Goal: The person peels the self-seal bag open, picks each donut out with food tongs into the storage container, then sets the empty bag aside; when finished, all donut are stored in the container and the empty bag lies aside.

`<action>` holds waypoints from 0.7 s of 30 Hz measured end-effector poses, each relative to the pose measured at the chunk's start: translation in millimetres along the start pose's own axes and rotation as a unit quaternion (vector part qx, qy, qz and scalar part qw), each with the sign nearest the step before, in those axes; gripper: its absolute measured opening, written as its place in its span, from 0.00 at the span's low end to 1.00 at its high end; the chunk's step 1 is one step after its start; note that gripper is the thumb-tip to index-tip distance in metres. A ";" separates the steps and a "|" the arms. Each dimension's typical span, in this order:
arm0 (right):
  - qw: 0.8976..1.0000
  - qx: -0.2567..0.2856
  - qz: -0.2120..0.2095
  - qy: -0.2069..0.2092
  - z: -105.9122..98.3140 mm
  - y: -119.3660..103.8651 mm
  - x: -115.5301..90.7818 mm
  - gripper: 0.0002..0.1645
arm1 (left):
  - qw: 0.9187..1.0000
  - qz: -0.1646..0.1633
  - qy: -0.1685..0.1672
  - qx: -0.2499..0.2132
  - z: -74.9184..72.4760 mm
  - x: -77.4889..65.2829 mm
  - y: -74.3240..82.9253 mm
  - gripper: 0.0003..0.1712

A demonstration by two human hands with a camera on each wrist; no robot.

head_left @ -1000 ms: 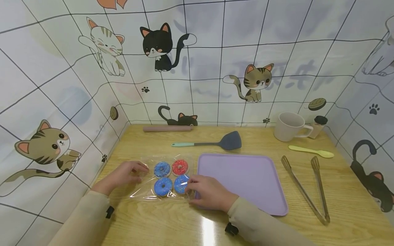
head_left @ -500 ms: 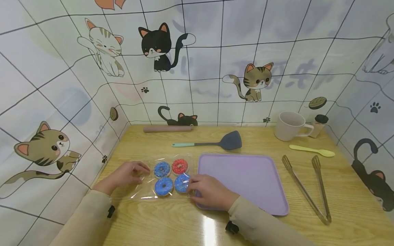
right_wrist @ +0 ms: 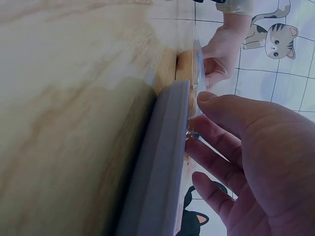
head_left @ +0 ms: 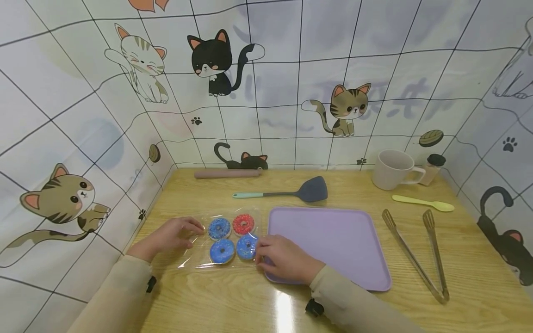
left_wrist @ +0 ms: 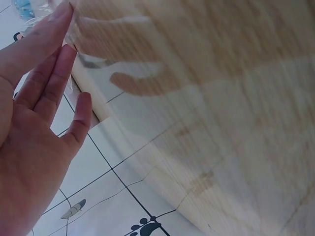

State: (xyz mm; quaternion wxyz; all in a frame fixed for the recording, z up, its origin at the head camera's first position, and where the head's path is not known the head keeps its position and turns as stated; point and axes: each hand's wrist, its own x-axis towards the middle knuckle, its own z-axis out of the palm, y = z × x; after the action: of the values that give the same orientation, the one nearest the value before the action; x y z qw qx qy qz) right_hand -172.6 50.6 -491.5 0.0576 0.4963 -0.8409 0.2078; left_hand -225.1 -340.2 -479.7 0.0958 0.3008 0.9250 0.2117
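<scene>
A clear plastic bag [head_left: 195, 256] lies on the table, with three blue donuts [head_left: 222, 251] and one red donut [head_left: 243, 224] inside. My left hand [head_left: 168, 238] is at the bag's left edge, its fingers relaxed and a gap showing between thumb and forefinger. In the left wrist view, the fingertips [left_wrist: 69, 54] of that hand meet the plastic. My right hand [head_left: 287, 259] stands at the bag's right edge, over the near left corner of a lilac tray [head_left: 325, 240]. Thumb and loosely bent fingers of the right hand [right_wrist: 261, 152] are spread apart around the bag's edge.
Behind the bag lie a rolling pin [head_left: 226, 174] and a spatula [head_left: 312, 189] with a green handle. To the right are metal tongs [head_left: 416, 263], a yellow spoon [head_left: 422, 203], a mug [head_left: 391, 171] and a black-capped jar [head_left: 433, 170]. Cat-printed walls enclose the table [head_left: 233, 300].
</scene>
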 end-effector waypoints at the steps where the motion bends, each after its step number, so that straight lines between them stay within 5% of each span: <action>1: 1.000 -0.002 0.000 0.000 -1.4 -0.8 -0.2 0.05 | 1.000 -0.004 -0.002 0.001 0.0 0.2 -0.1 0.24; 21: 1.000 0.010 0.001 0.016 -7.7 0.6 -11.6 0.02 | 0.999 -0.051 0.005 0.013 1.1 2.0 7.5 0.24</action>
State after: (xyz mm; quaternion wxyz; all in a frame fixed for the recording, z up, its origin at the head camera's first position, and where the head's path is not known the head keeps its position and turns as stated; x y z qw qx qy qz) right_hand -168.1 63.4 -488.2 0.0661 0.4923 -0.8386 0.2239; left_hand -222.5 -333.2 -477.3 0.0982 0.2537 0.9420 0.1964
